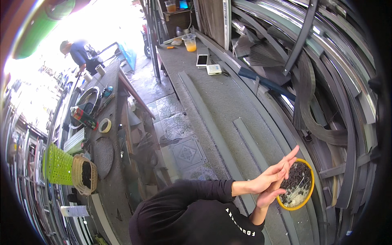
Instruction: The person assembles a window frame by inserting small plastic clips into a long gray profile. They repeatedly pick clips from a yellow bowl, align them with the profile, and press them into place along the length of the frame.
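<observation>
Facing mouth-up in the head view, the yellow bowl [312, 185] sits at the bench's [222, 102] near right, its oval outline longest away from the body. The left hand [269, 177] and right hand [267, 198] meet palm to palm, fingers straightened (pointing up and right), hiding its left rim; grey strips [212, 131] lie alongside, a phone [202, 60] beyond.

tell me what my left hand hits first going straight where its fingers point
Your left hand would probably meet the dark curled strips beside the bench first, though depth is unclear.
</observation>
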The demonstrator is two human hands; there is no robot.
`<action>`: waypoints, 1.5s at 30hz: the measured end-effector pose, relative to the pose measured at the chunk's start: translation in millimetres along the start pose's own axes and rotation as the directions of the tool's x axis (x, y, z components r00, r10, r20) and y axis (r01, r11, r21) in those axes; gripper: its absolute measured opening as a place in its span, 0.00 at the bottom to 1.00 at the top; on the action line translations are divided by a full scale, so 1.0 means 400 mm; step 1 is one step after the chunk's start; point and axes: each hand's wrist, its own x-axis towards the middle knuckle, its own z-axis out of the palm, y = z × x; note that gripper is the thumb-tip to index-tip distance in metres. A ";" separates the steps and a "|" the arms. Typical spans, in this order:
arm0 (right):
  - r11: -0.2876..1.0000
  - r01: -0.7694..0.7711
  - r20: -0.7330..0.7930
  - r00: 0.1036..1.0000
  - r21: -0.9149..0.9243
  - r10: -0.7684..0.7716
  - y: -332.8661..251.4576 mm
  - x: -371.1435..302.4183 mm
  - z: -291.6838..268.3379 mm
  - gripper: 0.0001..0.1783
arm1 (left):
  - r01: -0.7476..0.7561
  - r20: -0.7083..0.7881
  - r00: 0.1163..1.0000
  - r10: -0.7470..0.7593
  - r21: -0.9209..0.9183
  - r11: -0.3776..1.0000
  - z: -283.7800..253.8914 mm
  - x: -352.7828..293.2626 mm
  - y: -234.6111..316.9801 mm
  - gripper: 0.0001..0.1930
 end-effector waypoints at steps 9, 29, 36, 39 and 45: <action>0.823 0.174 -0.125 0.951 -0.541 -0.283 -0.117 -0.030 -0.070 0.54 | -0.337 -0.373 0.777 0.507 0.433 0.836 0.002 0.124 0.072 0.15; 0.751 0.002 0.424 0.826 -0.660 0.371 -0.109 -0.009 0.095 0.41 | 0.122 -0.732 0.474 0.490 0.606 0.786 -0.286 0.211 -0.201 0.18; 0.743 -0.354 0.778 0.524 0.568 -0.346 -0.325 0.038 0.048 0.57 | 0.242 -0.664 0.676 0.319 0.609 0.755 -0.284 0.102 -0.188 0.15; 0.452 -0.563 0.720 0.495 0.692 -0.486 -0.421 0.050 0.097 0.57 | 0.123 -0.513 0.760 0.399 0.716 0.687 -0.223 0.057 -0.173 0.13; 0.511 -0.410 0.649 0.569 0.756 -0.504 -0.464 0.058 0.102 0.64 | 0.118 -0.436 0.832 0.343 0.743 0.659 -0.187 0.021 -0.127 0.13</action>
